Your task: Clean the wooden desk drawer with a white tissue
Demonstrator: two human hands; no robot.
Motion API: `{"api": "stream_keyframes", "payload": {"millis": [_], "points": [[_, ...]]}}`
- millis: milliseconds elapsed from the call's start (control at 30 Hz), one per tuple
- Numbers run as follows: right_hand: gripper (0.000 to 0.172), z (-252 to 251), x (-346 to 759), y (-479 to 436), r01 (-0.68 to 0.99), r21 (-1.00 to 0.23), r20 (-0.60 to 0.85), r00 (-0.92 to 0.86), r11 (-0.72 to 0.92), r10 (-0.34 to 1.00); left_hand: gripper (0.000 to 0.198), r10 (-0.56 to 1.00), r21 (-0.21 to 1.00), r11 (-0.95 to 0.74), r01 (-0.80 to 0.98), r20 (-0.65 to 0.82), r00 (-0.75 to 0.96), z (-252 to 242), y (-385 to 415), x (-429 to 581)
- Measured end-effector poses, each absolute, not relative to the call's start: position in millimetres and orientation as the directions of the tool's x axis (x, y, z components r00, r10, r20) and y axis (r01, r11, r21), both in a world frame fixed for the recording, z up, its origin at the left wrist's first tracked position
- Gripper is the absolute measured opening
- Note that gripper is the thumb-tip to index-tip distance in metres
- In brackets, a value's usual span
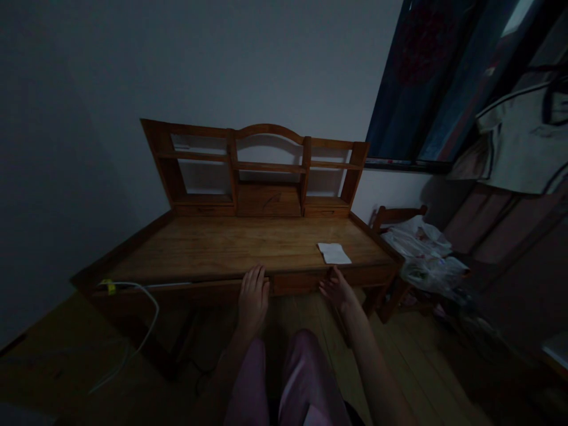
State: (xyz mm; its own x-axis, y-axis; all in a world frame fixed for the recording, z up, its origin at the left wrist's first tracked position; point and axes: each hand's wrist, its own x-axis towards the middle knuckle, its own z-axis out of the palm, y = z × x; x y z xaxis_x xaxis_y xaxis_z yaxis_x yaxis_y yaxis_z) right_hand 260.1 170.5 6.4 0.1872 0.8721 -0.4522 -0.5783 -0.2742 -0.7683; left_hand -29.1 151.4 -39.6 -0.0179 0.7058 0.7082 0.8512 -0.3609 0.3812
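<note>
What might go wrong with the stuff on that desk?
The white cord hanging at the left end of the desk might get snagged. The flat white piece lies near the front edge, close to the right hand, so it might get brushed off.

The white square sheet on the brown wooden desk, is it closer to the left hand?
No, the white square sheet lies on the desk just beyond the right hand, with the left hand farther away.

place: someone's home, kinda dim room
desk (213,242): wooden, little shelves (270,168) on top
shirt (526,139): just hanging there
chair (402,213): piled with plastic bags (421,239)
</note>
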Motion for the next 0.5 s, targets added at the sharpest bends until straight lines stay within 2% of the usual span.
{"api": "stream_keyframes", "payload": {"millis": [133, 300, 400, 500], "points": [[0.039, 10.3, 261.8, 176.8, -0.609, -0.719, -0.530, 0.170, -0.334, 0.831, 0.049, 0.721, 0.435, -0.376, 0.818, 0.692, -0.036, -32.0, 147.4, -26.3], [0.033, 13.3, 264.9, 175.0, -0.622, -0.717, -0.520, 0.173, -0.316, 0.837, 0.048, 0.746, 0.564, -0.412, 0.715, 0.660, -0.091, -18.2, 141.7, -22.3], [0.037, 16.3, 265.8, 172.1, -0.608, -0.718, -0.523, 0.151, -0.338, 0.839, 0.046, 0.763, 0.642, -0.404, 0.651, 0.629, -0.147, -9.8, 130.6, -16.3], [0.045, 19.2, 266.6, 167.3, -0.579, -0.736, -0.521, 0.155, -0.350, 0.839, 0.039, 0.808, 0.765, -0.342, 0.545, 0.536, -0.245, -7.7, 113.1, -5.8]]}}
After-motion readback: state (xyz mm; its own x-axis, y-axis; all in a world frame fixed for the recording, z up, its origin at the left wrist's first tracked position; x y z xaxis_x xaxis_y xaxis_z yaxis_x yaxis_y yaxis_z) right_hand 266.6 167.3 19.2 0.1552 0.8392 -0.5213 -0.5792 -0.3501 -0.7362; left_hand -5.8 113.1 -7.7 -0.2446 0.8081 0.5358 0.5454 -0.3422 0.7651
